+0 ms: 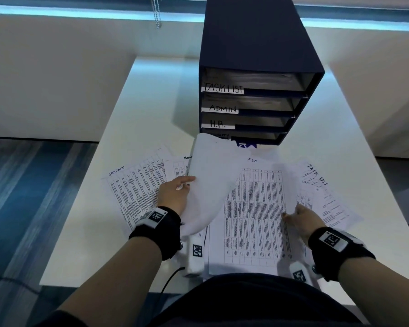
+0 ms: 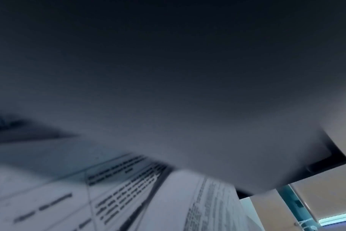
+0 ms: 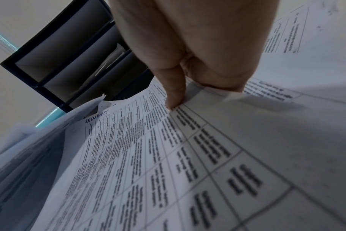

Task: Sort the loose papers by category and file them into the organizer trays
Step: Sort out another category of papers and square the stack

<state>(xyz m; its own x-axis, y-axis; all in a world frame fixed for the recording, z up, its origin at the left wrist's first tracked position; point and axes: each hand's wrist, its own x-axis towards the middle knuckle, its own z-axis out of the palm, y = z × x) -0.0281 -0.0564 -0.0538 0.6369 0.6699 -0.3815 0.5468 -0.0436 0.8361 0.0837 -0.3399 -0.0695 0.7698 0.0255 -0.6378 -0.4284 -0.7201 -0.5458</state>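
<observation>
While the left hand (image 1: 175, 193) grips a blank-backed sheet (image 1: 210, 185) by its edge and holds it curled up off the counter (image 1: 340, 128), the right hand (image 1: 304, 219) pinches the right edge of the big table-printed page (image 1: 253, 215) lying in front of the organizer (image 1: 257, 74). From the right wrist view, a finger (image 3: 175, 87) presses down on that page's edge with the paper folded up between finger and thumb. The left wrist view is mostly filled by the dark, blurred underside of the lifted sheet (image 2: 168, 93), with printed pages (image 2: 128, 195) below it.

The organizer is a dark, four-tray box standing at the far middle of the counter. Its tray fronts read TASK LIST (image 1: 223, 88), ADMIN (image 1: 222, 108) and H.R. (image 1: 217, 124) from the top down; the bottom label is hidden behind the lifted sheet. The upper trays already hold paper.

The loose papers fan out on the counter just before the organizer: a page headed SECURITY (image 1: 137, 192) to its near left, another partly covered beside it, and a page headed TASK LIST (image 1: 324, 194) to its near right. All overlap one another around the central page.
</observation>
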